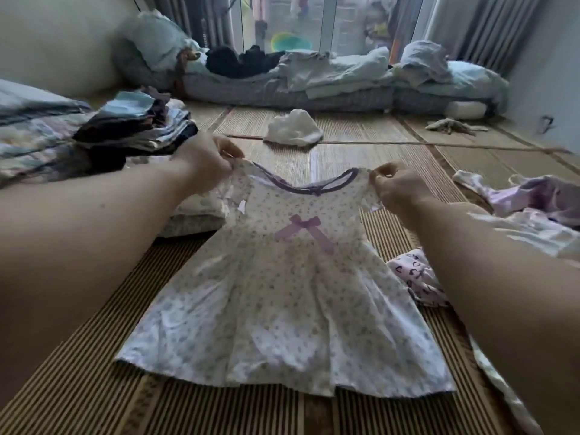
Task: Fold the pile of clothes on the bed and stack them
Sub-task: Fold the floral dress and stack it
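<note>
Now dress (282, 293) shoulders pinched, left hand (205, 160), right hand (397, 186)

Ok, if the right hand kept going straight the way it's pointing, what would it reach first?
Probably the crumpled white cloth lying on the mat. The right hand, pinching the dress at its shoulder, points forward and leftward, with only bare mat between. Depth is hard to judge.

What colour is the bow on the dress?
Purple; the bow on the dress shows clearly in the head view.
</note>
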Motion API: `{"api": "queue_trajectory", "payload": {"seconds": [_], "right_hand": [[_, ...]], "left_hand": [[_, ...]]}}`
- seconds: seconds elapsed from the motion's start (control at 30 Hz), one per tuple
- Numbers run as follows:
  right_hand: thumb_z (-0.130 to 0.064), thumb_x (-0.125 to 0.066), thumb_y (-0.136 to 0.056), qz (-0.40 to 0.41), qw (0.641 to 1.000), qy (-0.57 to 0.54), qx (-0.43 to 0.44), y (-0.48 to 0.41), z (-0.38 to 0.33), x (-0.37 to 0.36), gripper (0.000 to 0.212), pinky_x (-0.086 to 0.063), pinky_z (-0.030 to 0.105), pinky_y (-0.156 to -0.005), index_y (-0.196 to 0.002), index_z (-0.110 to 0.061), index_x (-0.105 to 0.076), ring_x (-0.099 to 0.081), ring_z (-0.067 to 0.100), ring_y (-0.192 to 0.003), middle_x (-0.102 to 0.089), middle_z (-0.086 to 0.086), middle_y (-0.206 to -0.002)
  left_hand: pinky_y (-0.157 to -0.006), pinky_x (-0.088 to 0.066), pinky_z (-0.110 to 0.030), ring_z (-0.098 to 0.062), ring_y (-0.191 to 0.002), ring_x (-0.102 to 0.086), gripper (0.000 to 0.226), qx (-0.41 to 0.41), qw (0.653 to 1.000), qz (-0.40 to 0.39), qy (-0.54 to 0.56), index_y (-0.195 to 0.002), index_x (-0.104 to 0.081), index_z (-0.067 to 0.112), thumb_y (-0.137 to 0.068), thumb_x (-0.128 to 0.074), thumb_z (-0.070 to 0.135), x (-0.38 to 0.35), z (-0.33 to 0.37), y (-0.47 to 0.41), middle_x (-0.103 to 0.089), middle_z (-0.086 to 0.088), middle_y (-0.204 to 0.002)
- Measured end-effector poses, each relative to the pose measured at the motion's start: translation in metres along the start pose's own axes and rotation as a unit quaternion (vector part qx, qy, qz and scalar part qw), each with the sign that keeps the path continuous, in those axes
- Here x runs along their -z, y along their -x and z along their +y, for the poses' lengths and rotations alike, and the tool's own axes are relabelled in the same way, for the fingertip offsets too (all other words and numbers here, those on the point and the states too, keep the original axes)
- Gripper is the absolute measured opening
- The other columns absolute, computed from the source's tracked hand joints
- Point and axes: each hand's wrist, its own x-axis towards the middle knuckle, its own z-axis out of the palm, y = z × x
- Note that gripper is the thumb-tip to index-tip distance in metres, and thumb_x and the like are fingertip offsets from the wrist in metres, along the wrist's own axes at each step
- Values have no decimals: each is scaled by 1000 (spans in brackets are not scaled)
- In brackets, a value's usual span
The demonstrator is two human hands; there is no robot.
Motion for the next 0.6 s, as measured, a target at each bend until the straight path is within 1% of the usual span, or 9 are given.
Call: {"api": "queue_trajectory", "payload": {"seconds": [0.07, 0.13, 0.23, 0.3, 0.33, 0.37, 0.43, 0.53, 0.6], "right_hand": [[-23, -54, -96, -8, 1000, 14, 20, 15, 15, 0, 12, -54, 30, -74, -104, -14, -59, -61, 23, -85, -63, 9, -104], [-20, -56, -95, -14, 996, 61, 60, 43, 26, 8, 4, -45, 13, -54, -96, -18, -59, -56, 14, -66, -62, 3, -89], [-21, -61, -91, -37, 983, 150, 94, 97, 43, 23, 14, -43, 24, -60, -79, -27, -58, -56, 14, -67, -61, -5, -77], [-21, -63, -90, -60, 981, 163, 84, 137, 52, 30, 24, -43, 32, -62, -70, -32, -55, -59, 19, -67, -62, -6, -72], [-20, -64, -89, -71, 979, 176, 81, 155, 58, 31, 28, -43, 31, -60, -68, -35, -54, -59, 20, -67, -62, -6, -70], [-20, -64, -89, -84, 975, 193, 75, 173, 63, 30, 29, -42, 29, -58, -67, -36, -53, -60, 19, -68, -61, -7, -70], [-20, -64, -87, -137, 962, 233, 39, 200, 69, 26, 28, -43, 27, -62, -67, -37, -55, -61, 15, -76, -63, -10, -78], [-21, -66, -79, -187, 954, 233, -27, 221, 68, 17, 18, -43, 20, -66, -70, -36, -63, -57, 0, -79, -65, -14, -89], [-17, -66, -79, -75, 982, 175, -6, 221, 62, 5, 14, -40, 17, -69, -85, -29, -70, -57, 3, -85, -68, -6, -102]], "left_hand": [[-61, -40, -3, -11, -78, -59, 27, -14, 999, 6, -35, -98, -71, 18, -82, -57, 1, -13, -18, 19, -68, 1, -93], [-65, -44, -9, -11, -77, -62, 25, -27, 999, -12, -37, -94, -72, 21, -82, -62, 2, -18, -36, 47, -69, 4, -88], [-80, -48, -26, -17, -87, -66, 27, -126, 984, -83, -91, -92, -74, 22, -90, -54, 4, -12, -48, 104, -68, 9, -86], [-89, -43, -16, 2, -91, -60, 57, -132, 951, -152, -233, -93, -72, 36, -93, -25, 3, -9, -51, 144, -64, 25, -87], [-87, -38, -8, 12, -87, -56, 53, -201, 899, -122, -368, -89, -68, 47, -90, -28, 12, -8, -53, 161, -61, 33, -84], [-83, -36, -4, 16, -86, -53, 46, -176, 892, -118, -399, -91, -64, 54, -90, -34, 19, -7, -53, 175, -60, 36, -85], [-86, -42, -13, 4, -95, -59, 32, -23, 944, -264, -198, -106, -69, 41, -90, -50, 21, -19, -53, 207, -64, 24, -99], [-81, -48, -20, 5, -91, -58, 20, -124, 925, -298, -202, -101, -72, 35, -84, -61, 35, -14, -57, 213, -65, 20, -97], [-77, -42, -17, 9, -87, -52, 31, -154, 938, -256, -176, -92, -73, 35, -77, -53, 53, -11, -56, 205, -63, 20, -91]]}}
